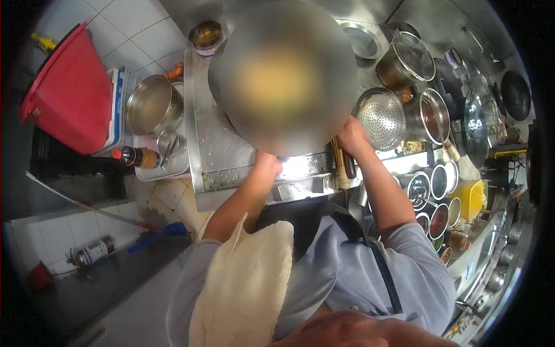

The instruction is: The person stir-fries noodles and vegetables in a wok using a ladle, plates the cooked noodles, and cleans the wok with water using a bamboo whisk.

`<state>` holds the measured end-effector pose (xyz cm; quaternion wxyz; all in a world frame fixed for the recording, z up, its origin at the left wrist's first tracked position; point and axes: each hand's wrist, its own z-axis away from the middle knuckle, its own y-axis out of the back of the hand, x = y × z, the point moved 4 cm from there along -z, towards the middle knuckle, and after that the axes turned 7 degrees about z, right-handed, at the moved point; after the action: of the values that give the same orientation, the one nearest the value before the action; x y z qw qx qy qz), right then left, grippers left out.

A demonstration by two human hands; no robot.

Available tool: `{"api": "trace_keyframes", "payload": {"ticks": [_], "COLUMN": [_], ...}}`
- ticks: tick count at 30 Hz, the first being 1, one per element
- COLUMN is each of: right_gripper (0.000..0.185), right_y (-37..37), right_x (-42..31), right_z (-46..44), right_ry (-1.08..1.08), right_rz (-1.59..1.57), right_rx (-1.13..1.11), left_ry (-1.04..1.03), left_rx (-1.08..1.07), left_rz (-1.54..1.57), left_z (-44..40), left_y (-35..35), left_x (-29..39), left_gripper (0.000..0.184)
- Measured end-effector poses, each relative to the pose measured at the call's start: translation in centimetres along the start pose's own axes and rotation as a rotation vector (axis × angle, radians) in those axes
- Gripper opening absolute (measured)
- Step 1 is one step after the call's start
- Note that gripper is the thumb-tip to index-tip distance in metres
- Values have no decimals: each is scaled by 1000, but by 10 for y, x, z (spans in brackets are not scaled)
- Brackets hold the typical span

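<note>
A large blurred disc covers the middle of the stove, with a yellowish patch at its centre. Along its left side shows a dark curved rim, perhaps of a wok. My left hand is at the disc's lower edge, its fingers hidden by the blur, with a bit of blue beside it. Farther right, my right hand has its fingers curled closed at the disc's edge; what they hold is hidden. Just below that hand are a bamboo brush and a dark handle. A perforated strainer lies right of it.
At left stand a red bin, a steel pot and a red-capped bottle. Steel pots and several seasoning containers crowd the right, near a yellow tub. The stove's steel front edge runs before me.
</note>
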<state>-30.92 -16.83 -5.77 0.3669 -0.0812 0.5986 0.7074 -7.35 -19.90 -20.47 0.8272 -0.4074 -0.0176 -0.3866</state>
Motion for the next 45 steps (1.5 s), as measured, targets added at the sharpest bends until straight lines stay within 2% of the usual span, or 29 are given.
{"api": "trace_keyframes", "payload": {"ticks": [2, 4, 6, 7, 9, 12, 14, 15, 16, 18, 19, 20, 23, 25, 26, 28, 29, 30, 32, 33, 35, 36, 38, 39, 40, 42, 45], "right_gripper": [67, 66, 65, 66, 67, 68, 69, 70, 70, 71, 66, 66, 64, 50, 50, 33, 20, 20, 45, 45, 60, 60, 69, 71, 71, 74, 76], "right_y": [-7, -12, -11, -7, 17, 48, 64, 73, 71, 62, 44, 39, 14, -8, -12, -25, -23, -21, -14, -9, 5, 10, 28, 44, 53, 66, 91], "right_x": [-19, -23, -28, -24, -19, 6, 19, 8, 6, 10, 28, 22, -5, -13, -12, -15, -15, -14, -13, -10, -1, 5, 5, -11, -14, -8, -2], "right_z": [-10, -11, -7, -2, 16, 48, 61, 65, 63, 44, 27, 18, 2, 3, 5, 10, 14, 20, 38, 48, 64, 72, 86, 100, 107, 119, 145], "right_ry": [69, 93, 69, 136, 200, 154, 142, 26, 22, 69, 245, 246, 84, -31, -33, -29, -8, -6, 74, 73, 122, 121, 427, 156, 154, 161, 240], "right_rz": [-116, -177, -242, -263, -70, 25, -62, 84, 88, 144, 171, 171, -31, -412, -417, -653, -696, -695, -597, -596, -296, -295, 84, 163, 162, 406, 450], "right_rx": [-73, -161, -399, -377, -370, -382, -388, -391, -390, -235, -51, -48, -113, -461, -457, -669, -701, -701, -715, -716, -566, -566, -306, -432, -422, -439, -425], "left_ry": [-24, -35, -34, -34, -19, 16, 31, 22, 16, 29, 36, 35, 38, 96, 99, 102, 101, 79, 58, 67, 76, 64, 53, 42, 32, 38, 39], "left_rx": [33, -51, -31, -9, -17, -47, -75, -98, -120, -124, -126, -129, -107, -114, -116, -127, -128, -101, -73, -79, -85, -47, -18, -16, -15, 1, 20], "left_rz": [46, 113, 106, 101, 83, 60, 54, 59, 64, 70, 75, 74, 117, 248, 242, 267, 266, 220, 178, 128, 80, 56, 29, 31, 33, 29, 13], "left_z": [5, 20, 23, 22, 21, 18, 11, 8, 6, 5, 6, 6, 14, 28, 33, 38, 37, 33, 25, 21, 16, 15, 16, 17, 16, 15, 24], "left_y": [-2, -13, -17, -16, -12, -6, -2, -2, -1, -1, -2, -4, -12, -28, -34, -45, -44, -39, -29, -22, -18, -16, -15, -17, -18, -16, -13], "left_x": [1, 2, 1, 2, 4, 2, 0, -1, -3, -6, -6, -5, -3, 0, 3, 8, 8, 8, 6, 5, 4, 5, 4, 4, 4, 3, 2], "left_gripper": [21, 20, 19, 19, 20, 22, 24, 25, 27, 28, 30, 30, 32, 28, 28, 30, 30, 28, 26, 22, 20, 17, 15, 15, 15, 15, 18]}}
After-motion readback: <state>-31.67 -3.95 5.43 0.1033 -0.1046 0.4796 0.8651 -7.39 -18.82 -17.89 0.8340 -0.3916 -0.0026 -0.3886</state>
